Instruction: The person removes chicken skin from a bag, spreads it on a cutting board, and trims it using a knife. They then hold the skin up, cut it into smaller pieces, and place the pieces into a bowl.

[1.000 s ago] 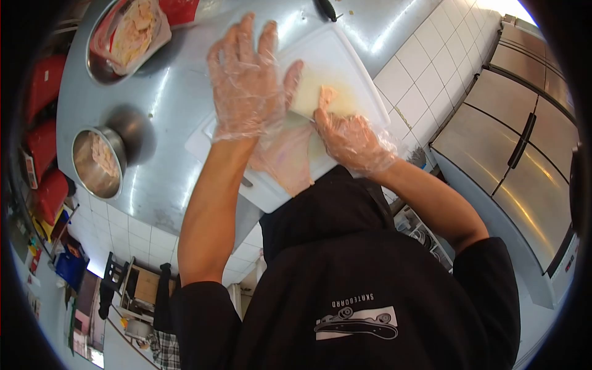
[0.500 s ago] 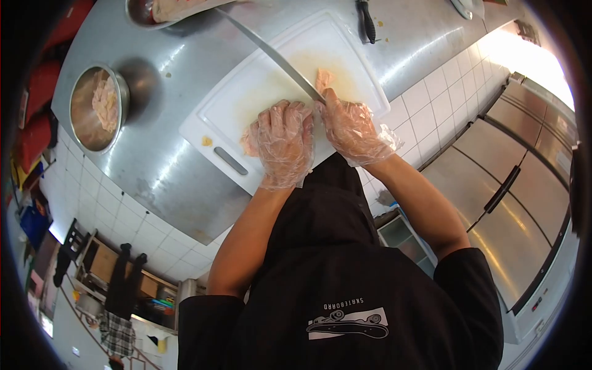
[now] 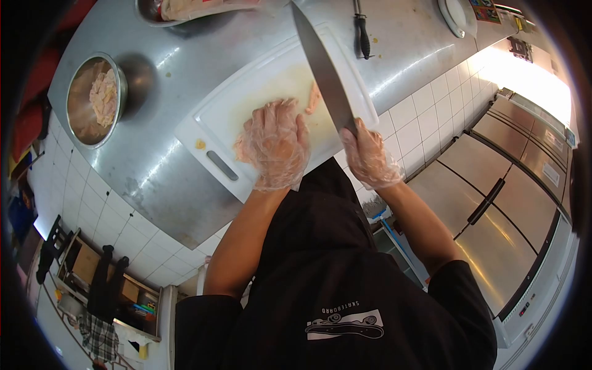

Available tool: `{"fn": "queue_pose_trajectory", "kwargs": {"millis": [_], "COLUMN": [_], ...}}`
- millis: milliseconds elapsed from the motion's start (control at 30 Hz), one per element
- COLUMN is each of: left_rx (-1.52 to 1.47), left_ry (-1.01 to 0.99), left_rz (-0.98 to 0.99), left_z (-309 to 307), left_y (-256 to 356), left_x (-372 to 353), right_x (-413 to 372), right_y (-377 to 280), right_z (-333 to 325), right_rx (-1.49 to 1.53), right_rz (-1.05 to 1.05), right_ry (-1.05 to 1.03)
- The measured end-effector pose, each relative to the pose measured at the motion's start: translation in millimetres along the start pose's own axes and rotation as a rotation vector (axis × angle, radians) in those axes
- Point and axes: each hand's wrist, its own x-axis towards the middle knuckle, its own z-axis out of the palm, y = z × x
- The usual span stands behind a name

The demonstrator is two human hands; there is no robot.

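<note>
My right hand (image 3: 369,155), in a clear plastic glove, is closed on the handle of a large knife (image 3: 327,74). The blade points up and away, over the right part of the white cutting board (image 3: 213,120). Gloved the same way, my left hand (image 3: 277,145) lies on the board with fingers stretched, over raw meat (image 3: 242,150) that shows at its left edge. A smaller strip of meat (image 3: 313,98) sits between my left hand and the blade. A yellowish scrap (image 3: 200,144) is near the board's handle slot.
On the steel table (image 3: 154,154) a metal bowl (image 3: 122,98) holds pale meat pieces. A tray (image 3: 148,15) with packed meat stands at the far edge. A black-handled tool (image 3: 364,40) lies beyond the board. Another person (image 3: 102,302) is at lower left.
The knife has moved right, away from my left hand, and its blade now shows its broad side. My right hand has shifted right and down; my left hand lies flatter over the meat.
</note>
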Motion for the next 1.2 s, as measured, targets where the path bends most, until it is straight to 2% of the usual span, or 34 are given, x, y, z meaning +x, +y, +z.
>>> {"fn": "queue_pose_trajectory", "kwargs": {"millis": [100,267,300,400,433,500,533,567,633,667,700,733,800,833,867,900,1000,1100,1167,1200], "left_rx": [0.056,0.068,0.085,0.085,0.047,-0.041,-0.112,-0.120,-0.148,-0.089,-0.154,-0.248,0.148,0.235,0.320,0.403,0.432,0.139,0.040,0.036], "left_ry": [-0.103,-0.321,-0.358,-0.229,-0.258,-0.305,-0.176,-0.156,-0.062,0.086,0.179,0.344,0.306,0.290,0.267,0.244,0.277,0.136,-0.154,-0.233], "left_rz": [0.017,0.058,0.064,0.101,0.048,-0.061,-0.067,-0.161,-0.347,-0.318,-0.382,-0.301,-0.525,-0.502,-0.482,-0.458,-0.481,-0.315,-0.223,-0.195], "left_z": [3,16,19,37,29,7,-18,-48,-115,-140,-164,-177,-212,-223,-229,-230,-244,-205,-171,-150], "left_y": [16,34,35,33,35,37,38,38,33,17,-1,-36,-62,-91,-127,-147,-101,-84,-60,-53], "left_x": [23,32,31,20,25,32,39,46,63,66,71,76,104,106,101,97,89,50,29,20], "right_x": [-35,-77,-86,-92,-91,-85,-83,-80,-70,-64,-57,-51,-33,-22,-9,-1,24,50,65,72], "right_y": [47,77,90,107,110,95,93,97,115,114,111,102,104,104,90,82,60,60,58,62], "right_z": [-3,-9,-3,9,17,-2,-4,-6,1,-1,-3,-7,-9,-9,-17,-21,-30,-36,-42,-44], "right_rx": [0.101,0.350,0.319,0.289,0.214,0.514,0.521,0.524,0.351,0.264,0.175,0.040,-0.123,-0.205,-0.246,-0.283,-0.409,-0.554,-0.573,-0.577], "right_rz": [0.123,0.432,0.390,0.287,0.262,0.358,0.323,0.290,0.099,0.003,-0.089,-0.221,-0.345,-0.403,-0.292,-0.309,-0.372,-0.581,-0.454,-0.466], "right_ry": [0.018,-0.024,0.016,0.050,0.129,0.018,0.014,0.017,0.064,0.086,0.110,0.208,0.216,0.216,0.056,0.063,0.122,0.295,0.141,0.150]}}
